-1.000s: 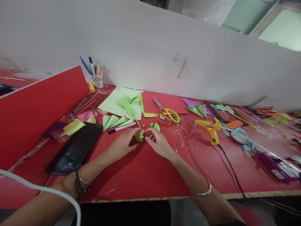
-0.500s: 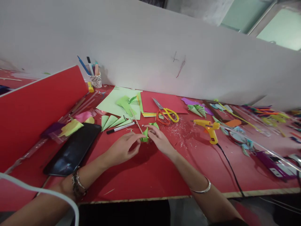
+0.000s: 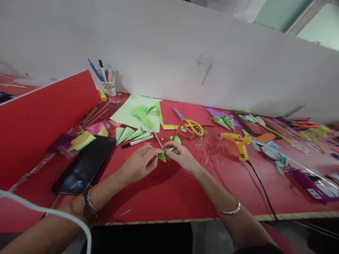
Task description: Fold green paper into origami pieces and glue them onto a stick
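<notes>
Between my hands, just above the red tabletop, is a small folded green paper piece. My left hand pinches its left side between thumb and fingertips. On its right side my right hand grips the paper with fingers curled. Just beyond the fingers lies another green paper piece. A thin wooden stick points down toward the held paper; I cannot tell whether it touches it. Left of the stick are a black-capped white marker and several green paper cones.
Scissors with red and yellow handles lie on a red paper stack. A yellow glue gun with a black cord rests at right. A black phone lies by my left forearm. A pen cup stands near the wall.
The small green paper was upright and narrow near my left fingers; now both hands hold it and it looks spread wider. My right fingers have moved in onto it.
</notes>
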`<state>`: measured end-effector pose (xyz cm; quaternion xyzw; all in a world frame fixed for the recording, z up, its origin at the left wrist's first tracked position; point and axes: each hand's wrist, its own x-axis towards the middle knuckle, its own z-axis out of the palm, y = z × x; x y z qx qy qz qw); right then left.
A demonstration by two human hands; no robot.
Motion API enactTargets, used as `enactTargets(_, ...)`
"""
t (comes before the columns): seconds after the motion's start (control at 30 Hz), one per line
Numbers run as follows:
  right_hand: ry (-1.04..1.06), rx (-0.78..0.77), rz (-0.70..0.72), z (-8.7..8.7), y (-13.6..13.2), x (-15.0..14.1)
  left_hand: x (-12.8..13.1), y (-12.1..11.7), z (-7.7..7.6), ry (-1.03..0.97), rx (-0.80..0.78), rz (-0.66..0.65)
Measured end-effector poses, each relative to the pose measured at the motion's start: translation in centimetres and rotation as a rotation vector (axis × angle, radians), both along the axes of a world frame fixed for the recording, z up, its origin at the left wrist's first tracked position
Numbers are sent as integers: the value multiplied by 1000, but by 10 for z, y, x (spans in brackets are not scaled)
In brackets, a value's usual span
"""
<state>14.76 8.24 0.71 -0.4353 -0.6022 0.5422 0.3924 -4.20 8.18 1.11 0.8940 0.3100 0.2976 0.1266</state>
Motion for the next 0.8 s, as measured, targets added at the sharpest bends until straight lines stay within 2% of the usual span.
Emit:
enactTargets(0.1,7,9,38,-1,1,0,0,0,0,-45,24,39)
enactTargets(0.2,33,56,16,-6,3,0,1,0,0,-94,25,66)
enactTargets(0.37,56,118,-31,-11,5,3,2,2,0,-201,-53,114)
enactTargets(0.67,102,155,-94,-9,5,2,-1,7,0,-398,-382,255)
enactTargets(0.8,159,160,-32,-9,4,1,0,9,-1,-448,-588,133)
